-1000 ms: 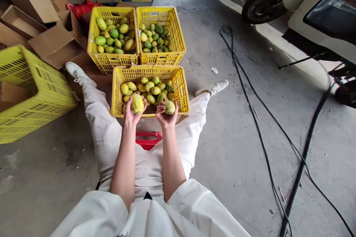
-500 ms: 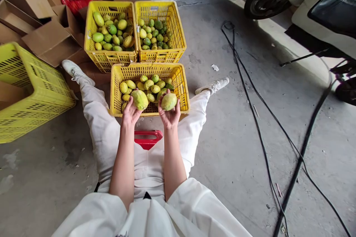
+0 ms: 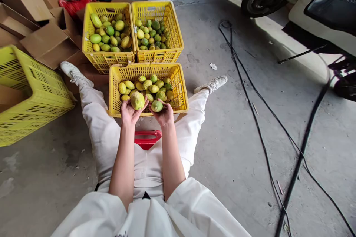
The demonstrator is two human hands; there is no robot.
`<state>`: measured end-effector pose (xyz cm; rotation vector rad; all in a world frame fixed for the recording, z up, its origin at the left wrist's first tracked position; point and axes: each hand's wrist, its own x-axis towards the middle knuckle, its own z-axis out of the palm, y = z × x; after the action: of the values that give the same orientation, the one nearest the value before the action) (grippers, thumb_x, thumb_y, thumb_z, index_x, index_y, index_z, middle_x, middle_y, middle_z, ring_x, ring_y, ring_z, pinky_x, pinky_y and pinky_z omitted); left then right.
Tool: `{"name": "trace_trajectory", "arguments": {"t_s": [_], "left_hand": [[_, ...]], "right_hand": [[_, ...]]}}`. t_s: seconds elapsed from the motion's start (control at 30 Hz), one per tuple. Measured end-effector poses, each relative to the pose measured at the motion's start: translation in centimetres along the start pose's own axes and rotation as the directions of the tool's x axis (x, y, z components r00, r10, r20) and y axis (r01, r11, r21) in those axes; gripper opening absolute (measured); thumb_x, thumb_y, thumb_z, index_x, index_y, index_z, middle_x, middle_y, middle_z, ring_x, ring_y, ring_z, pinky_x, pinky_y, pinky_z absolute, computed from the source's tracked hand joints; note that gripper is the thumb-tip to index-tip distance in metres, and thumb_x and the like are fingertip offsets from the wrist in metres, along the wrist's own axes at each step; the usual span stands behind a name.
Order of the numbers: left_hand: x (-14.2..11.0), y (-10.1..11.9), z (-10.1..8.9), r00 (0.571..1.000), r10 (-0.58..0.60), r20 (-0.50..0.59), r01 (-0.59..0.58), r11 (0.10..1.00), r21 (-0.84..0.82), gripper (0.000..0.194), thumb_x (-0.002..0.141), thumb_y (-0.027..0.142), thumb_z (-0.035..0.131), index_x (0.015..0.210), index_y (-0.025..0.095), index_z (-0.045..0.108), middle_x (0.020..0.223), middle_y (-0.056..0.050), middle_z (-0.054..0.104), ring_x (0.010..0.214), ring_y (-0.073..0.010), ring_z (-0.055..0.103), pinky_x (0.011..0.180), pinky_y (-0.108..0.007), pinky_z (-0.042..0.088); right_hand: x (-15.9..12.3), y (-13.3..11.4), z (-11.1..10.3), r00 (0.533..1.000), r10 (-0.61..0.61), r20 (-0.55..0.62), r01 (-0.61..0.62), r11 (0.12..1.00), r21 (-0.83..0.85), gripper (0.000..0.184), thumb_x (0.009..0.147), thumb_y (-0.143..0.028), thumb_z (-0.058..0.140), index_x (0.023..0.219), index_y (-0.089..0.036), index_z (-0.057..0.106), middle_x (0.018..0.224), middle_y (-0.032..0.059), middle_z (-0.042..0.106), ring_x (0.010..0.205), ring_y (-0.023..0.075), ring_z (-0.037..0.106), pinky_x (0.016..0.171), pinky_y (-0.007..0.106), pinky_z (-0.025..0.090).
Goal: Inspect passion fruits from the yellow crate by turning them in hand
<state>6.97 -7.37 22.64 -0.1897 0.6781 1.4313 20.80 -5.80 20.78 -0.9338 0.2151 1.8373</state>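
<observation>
My left hand [image 3: 130, 113] is closed round a large yellow-green lemon [image 3: 137, 100], held over the near edge of the front yellow crate [image 3: 183, 98]. Close beside it, my right hand [image 3: 164, 114] grips a smaller-looking, greener lemon [image 3: 157, 106]. The two fruits are apart, with fingertips of both hands nearly meeting between them. Behind the hands, several yellow and green lemons [image 3: 154, 89] lie heaped in that crate, which stands between my legs.
Two more yellow crates, a left one [image 3: 108, 57] and a right one [image 3: 178, 40], hold similar fruit. A taller yellow-green crate [image 3: 50, 96] stands at left before opened cardboard boxes [image 3: 50, 42]. Black cables [image 3: 300, 155] cross the floor near a parked scooter [image 3: 300, 0].
Both hands have come closer together, the right one moving left and slightly down. Each lemon shows a different side, and the right one now looks greener and smaller.
</observation>
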Motion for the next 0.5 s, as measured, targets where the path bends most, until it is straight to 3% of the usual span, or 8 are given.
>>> {"name": "trace_trajectory", "arguments": {"t_s": [0.07, 0.17, 0.3, 0.4, 0.43, 0.5], "left_hand": [[-0.1, 0.2, 0.3, 0.998, 0.054, 0.044, -0.055, 0.998, 0.023, 0.034, 0.092, 0.028, 0.039, 0.115, 0.018, 0.062, 0.113, -0.011, 0.068, 0.120, -0.0294, 0.058, 0.096, -0.048, 0.051], [-0.3, 0.7, 1.2, 0.989, 0.124, 0.086, -0.132, 0.987, 0.088, 0.028, 0.091, 0.032, 0.049, 0.113, 0.025, 0.064, 0.117, -0.005, 0.066, 0.114, -0.0251, 0.061, 0.089, -0.035, 0.054], [0.0, 0.9, 1.9, 0.985, 0.156, 0.074, -0.166, 0.972, 0.164, 0.026, 0.087, 0.035, 0.059, 0.110, 0.027, 0.067, 0.115, -0.004, 0.066, 0.105, -0.0207, 0.063, 0.083, -0.028, 0.055], [0.8, 0.4, 0.9, 0.985, 0.103, -0.135, -0.086, 0.988, 0.129, 0.015, 0.087, 0.028, 0.059, 0.099, 0.023, 0.067, 0.103, -0.004, 0.068, 0.095, -0.0174, 0.066, 0.084, -0.028, 0.056], [1.0, 0.1, 0.2, 0.971, 0.068, -0.231, -0.044, 0.993, 0.106, 0.013, 0.086, 0.027, 0.060, 0.096, 0.022, 0.065, 0.099, -0.003, 0.068, 0.092, -0.0172, 0.066, 0.083, -0.029, 0.057], [1.3, -0.4, -1.5, 0.917, -0.011, -0.398, 0.041, 0.997, 0.066, 0.013, 0.085, 0.030, 0.062, 0.093, 0.021, 0.063, 0.093, -0.004, 0.066, 0.086, -0.0179, 0.067, 0.078, -0.031, 0.058]], "right_hand": [[-0.5, -0.2, 0.5, 0.994, -0.069, 0.082, 0.071, 0.997, -0.023, 0.019, 0.084, -0.017, 0.046, 0.099, -0.024, 0.055, 0.092, 0.0008, 0.070, 0.088, 0.0177, 0.067, 0.086, 0.041, 0.055], [-1.8, -0.6, 1.8, 0.959, -0.148, 0.242, 0.154, 0.988, -0.007, 0.023, 0.086, -0.024, 0.052, 0.108, -0.030, 0.054, 0.112, -0.0011, 0.068, 0.100, 0.0142, 0.065, 0.093, 0.035, 0.052], [-2.3, -1.1, 2.9, 0.931, -0.090, 0.353, 0.083, 0.996, 0.035, 0.018, 0.090, -0.032, 0.048, 0.105, -0.027, 0.058, 0.110, -0.0002, 0.068, 0.091, 0.0115, 0.065, 0.077, 0.025, 0.056], [-1.2, -0.3, 1.7, 0.991, 0.054, 0.120, -0.055, 0.998, 0.007, 0.013, 0.090, -0.031, 0.049, 0.092, -0.023, 0.059, 0.091, 0.0012, 0.068, 0.081, 0.0119, 0.064, 0.059, 0.018, 0.054], [-0.7, 0.2, 0.9, 0.995, 0.094, -0.013, -0.094, 0.996, -0.006, 0.013, 0.089, -0.032, 0.049, 0.087, -0.022, 0.058, 0.084, 0.0013, 0.067, 0.077, 0.0124, 0.064, 0.054, 0.017, 0.052], [0.1, 1.5, -0.8, 0.981, 0.109, -0.157, -0.115, 0.993, -0.028, 0.013, 0.089, -0.031, 0.048, 0.081, -0.022, 0.053, 0.069, -0.0003, 0.061, 0.067, 0.0124, 0.060, 0.051, 0.018, 0.052]]}}
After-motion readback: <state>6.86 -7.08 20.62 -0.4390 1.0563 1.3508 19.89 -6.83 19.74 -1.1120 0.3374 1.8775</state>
